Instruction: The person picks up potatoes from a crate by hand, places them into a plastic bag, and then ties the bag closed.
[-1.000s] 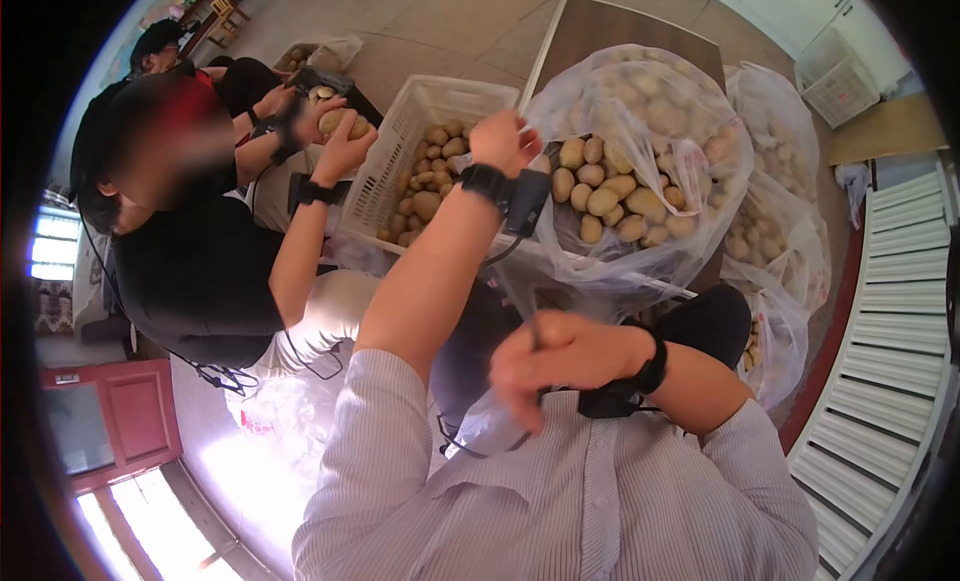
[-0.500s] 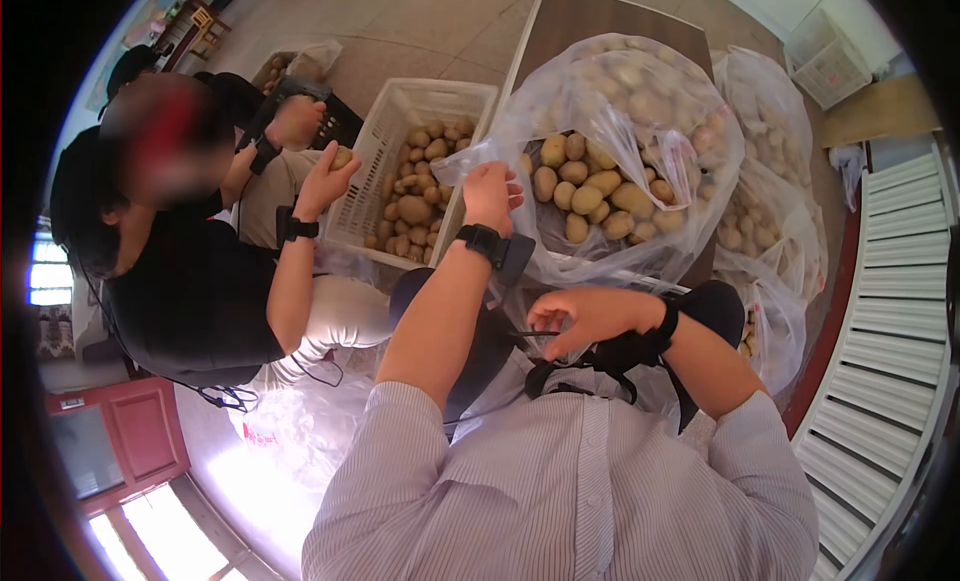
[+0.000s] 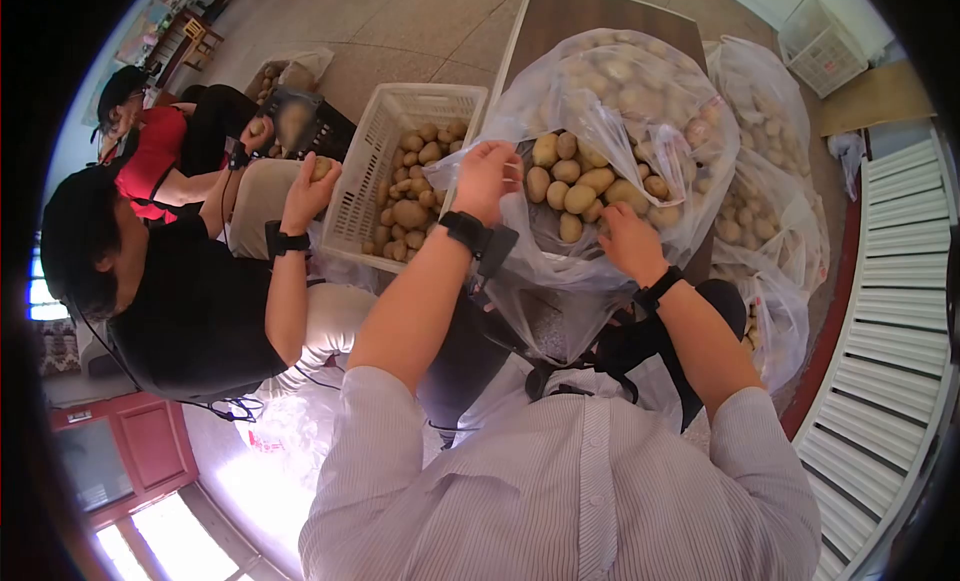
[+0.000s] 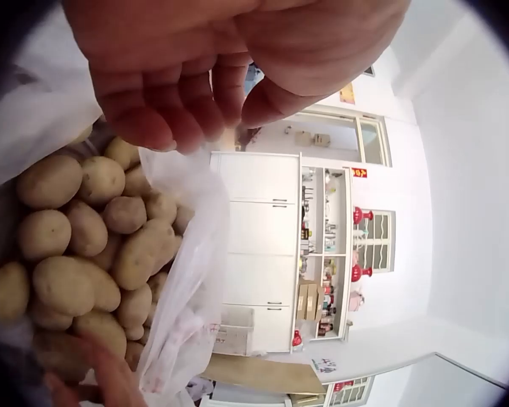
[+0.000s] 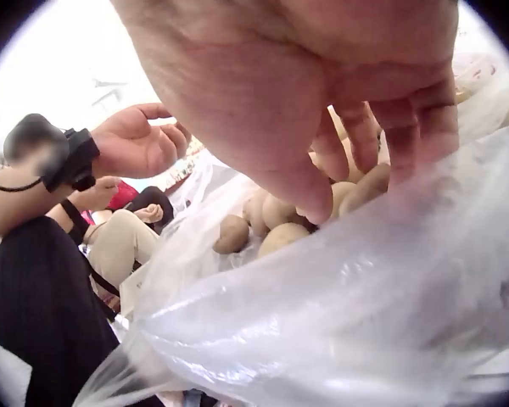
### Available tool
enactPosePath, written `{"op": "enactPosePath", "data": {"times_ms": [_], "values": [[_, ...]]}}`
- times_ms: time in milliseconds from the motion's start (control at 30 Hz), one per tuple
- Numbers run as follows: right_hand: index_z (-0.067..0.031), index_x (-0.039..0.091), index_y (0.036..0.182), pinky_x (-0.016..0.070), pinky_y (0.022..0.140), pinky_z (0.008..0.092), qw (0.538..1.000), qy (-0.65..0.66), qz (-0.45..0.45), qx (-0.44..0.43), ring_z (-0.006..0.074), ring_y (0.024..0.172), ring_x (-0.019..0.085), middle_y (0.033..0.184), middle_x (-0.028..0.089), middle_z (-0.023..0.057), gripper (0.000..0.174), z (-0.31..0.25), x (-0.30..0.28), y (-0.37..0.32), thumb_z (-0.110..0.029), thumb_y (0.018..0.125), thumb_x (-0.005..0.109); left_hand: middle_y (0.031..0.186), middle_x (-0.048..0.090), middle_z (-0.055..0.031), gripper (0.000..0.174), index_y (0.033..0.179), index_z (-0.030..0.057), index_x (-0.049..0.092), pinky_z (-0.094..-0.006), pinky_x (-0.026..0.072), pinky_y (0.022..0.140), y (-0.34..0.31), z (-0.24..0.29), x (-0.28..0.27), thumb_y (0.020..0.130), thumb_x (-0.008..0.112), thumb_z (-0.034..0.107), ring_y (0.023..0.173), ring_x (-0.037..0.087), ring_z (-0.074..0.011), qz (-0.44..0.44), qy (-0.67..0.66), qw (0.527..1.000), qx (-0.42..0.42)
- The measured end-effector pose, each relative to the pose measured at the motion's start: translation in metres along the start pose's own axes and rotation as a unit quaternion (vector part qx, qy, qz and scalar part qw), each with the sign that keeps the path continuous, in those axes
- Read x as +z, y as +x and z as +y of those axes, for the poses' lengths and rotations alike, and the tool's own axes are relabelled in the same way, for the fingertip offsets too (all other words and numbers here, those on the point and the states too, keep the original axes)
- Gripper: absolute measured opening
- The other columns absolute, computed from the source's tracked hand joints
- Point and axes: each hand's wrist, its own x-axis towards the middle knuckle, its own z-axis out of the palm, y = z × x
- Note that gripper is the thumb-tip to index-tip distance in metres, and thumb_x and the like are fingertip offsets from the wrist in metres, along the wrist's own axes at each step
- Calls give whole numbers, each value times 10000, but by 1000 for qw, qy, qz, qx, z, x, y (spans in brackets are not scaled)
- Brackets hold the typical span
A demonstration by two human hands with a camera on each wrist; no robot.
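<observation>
A clear plastic bag [image 3: 560, 266] of potatoes [image 3: 580, 198] lies open on a low brown table. My left hand [image 3: 487, 184] is over the bag's left edge, its fingers loosely bent and no potato in them; the left wrist view shows that hand [image 4: 237, 64] above the plastic. My right hand [image 3: 633, 243] reaches over the near edge into the opening. In the right wrist view, the fingers of this hand [image 5: 322, 102] point down at the potatoes [image 5: 284, 237], partly hidden behind the plastic; whether they touch one is unclear.
A white crate [image 3: 345, 196] with potatoes stands left of the bag. Beside it sits a person in black [image 3: 190, 311] holding a potato; another person in red [image 3: 160, 146] is beyond. More bags of potatoes [image 3: 750, 216] stand at right, near a white radiator [image 3: 880, 341].
My right hand has gone from near my shirt forward to the potatoes in the bag. My left hand has come down from a raised, blurred position and then moved slightly.
</observation>
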Motion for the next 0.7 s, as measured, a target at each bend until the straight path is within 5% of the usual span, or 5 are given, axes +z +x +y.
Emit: {"op": "enactPosePath", "data": {"times_ms": [267,400,700], "values": [[-70,566,1026,543,691,469,993,-119,22,-4,356,811,684,1073,597,116,211,12,25,5,-90,819,602,869,626,-32,134,1008,78,597,-299,486,578,5,10,-13,932,625,185,658,599,-142,25,-5,998,59],[-67,557,998,544,672,457,980,-197,21,-11,338,800,694,1015,601,129,184,9,30,9,-84,818,591,854,625,-35,154,1003,54,606,-288,486,554,-22,-24,5,915,615,180,630,596,-136,30,15,999,-7],[-54,554,1086,553,727,500,994,-85,6,72,389,862,676,1084,624,160,344,7,19,9,-197,798,676,846,634,-36,184,1022,42,616,-278,493,538,-31,-45,9,891,619,171,610,598,-130,-58,151,986,-44]]}}
